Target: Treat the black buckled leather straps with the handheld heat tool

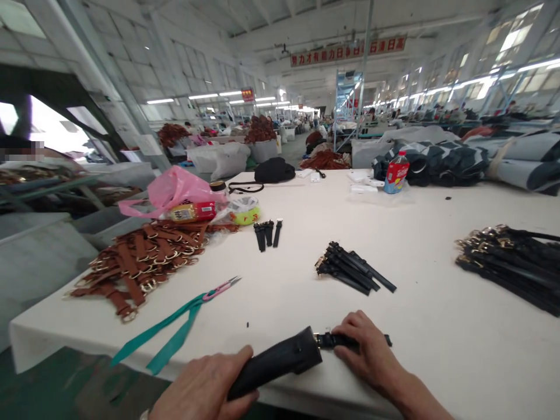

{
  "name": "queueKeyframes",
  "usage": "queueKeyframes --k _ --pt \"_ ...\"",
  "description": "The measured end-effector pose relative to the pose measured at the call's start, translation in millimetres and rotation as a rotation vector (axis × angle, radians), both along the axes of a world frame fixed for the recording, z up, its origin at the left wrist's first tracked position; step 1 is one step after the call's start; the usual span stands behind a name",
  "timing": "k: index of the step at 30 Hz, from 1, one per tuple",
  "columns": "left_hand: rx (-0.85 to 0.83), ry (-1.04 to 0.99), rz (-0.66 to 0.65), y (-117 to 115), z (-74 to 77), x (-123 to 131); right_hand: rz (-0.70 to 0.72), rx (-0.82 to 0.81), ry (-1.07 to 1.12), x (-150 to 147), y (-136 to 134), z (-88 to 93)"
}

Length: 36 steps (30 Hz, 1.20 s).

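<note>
At the near edge of a long white table (306, 245), the left hand (205, 388) is wrapped around a black cylindrical tool (275, 361) while the right hand (367, 353) presses a short black strap with a gold buckle (330, 340) flat against the tool's tip. The step looks best served by pinning the strap firmly and keeping the tool level. Finished black straps (352, 269) lie in a bundle beyond, well apart.

Left hand (205, 388) grips black tool (275, 361); right hand (365, 350) presses black strap (330, 340), apparently buckled.
</note>
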<state>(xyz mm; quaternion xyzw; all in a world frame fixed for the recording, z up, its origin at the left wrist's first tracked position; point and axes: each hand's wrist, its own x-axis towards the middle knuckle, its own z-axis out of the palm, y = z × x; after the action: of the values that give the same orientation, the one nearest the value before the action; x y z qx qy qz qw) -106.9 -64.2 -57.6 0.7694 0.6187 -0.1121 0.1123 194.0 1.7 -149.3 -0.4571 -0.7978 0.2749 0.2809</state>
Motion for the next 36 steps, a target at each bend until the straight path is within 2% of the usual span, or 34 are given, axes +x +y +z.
queueKeyframes --k 4,7,10,14,18,21,24,26,31,36 --pt "-0.074 0.077 -0.121 32.6 42.2 33.0 -0.017 -0.001 0.030 -0.6 2.2 -3.0" --pt "-0.095 0.122 -0.198 53.2 54.8 49.5 -0.021 -0.014 0.055 0.4 1.6 -2.7" --pt "-0.072 0.128 -0.214 62.8 49.4 55.1 -0.042 -0.015 0.073 1.9 1.9 -1.8" --pt "-0.081 0.075 -0.191 60.7 40.3 50.0 -0.046 -0.030 0.133 5.0 1.9 -1.9" --pt "-0.121 0.142 -0.171 57.1 47.8 45.7 -0.043 -0.030 0.150 8.1 1.2 -4.3" --pt "-0.106 0.163 -0.210 59.0 53.5 52.1 -0.012 -0.048 0.147 9.2 2.1 -5.5" --pt "-0.087 0.123 -0.252 64.0 51.8 60.8 0.001 -0.057 0.151 8.8 3.3 -4.9" --pt "-0.083 0.114 -0.231 66.9 48.5 62.8 0.006 -0.049 0.149 8.5 3.0 -3.7" --pt "-0.106 0.094 -0.181 66.1 43.9 57.1 -0.017 -0.015 0.058 14.9 -1.3 -0.1" --pt "-0.132 0.134 -0.166 65.0 46.2 54.5 -0.069 -0.006 -0.037 24.1 -3.4 0.6"
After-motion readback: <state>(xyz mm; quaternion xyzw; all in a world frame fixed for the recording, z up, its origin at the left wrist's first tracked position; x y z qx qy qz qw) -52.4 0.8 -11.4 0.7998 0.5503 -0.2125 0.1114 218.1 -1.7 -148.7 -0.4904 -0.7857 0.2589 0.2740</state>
